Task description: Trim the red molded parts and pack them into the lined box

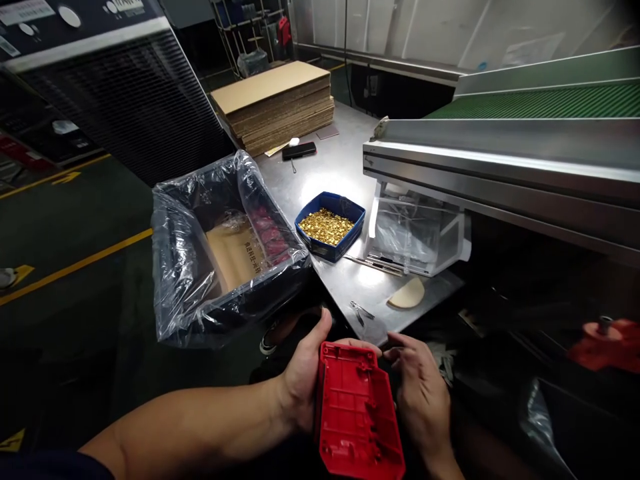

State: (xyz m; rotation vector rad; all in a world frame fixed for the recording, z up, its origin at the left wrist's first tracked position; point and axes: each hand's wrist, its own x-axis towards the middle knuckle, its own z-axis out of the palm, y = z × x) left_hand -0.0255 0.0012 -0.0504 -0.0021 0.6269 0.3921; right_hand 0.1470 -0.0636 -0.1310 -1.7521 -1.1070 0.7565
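Light seems to fall from above onto the metal table (295, 179) beyond the fingers (411, 347), leaving white glare behind the blue tray (333, 251) and a smaller bright patch nearer the fingers. Sharp highlights streak the plastic liner (173, 267) ahead and left of them, and the gold pieces (327, 227) glitter. Beside the fingers, the red casing (350, 413) is clearly lit, with slight sheen low down. The floor (75, 217) to their left is dim; deep shadow swallows detail to their right. Labels (37, 10) far up-left look smeared, wide-angle stretch pulls the edges, and corners darken
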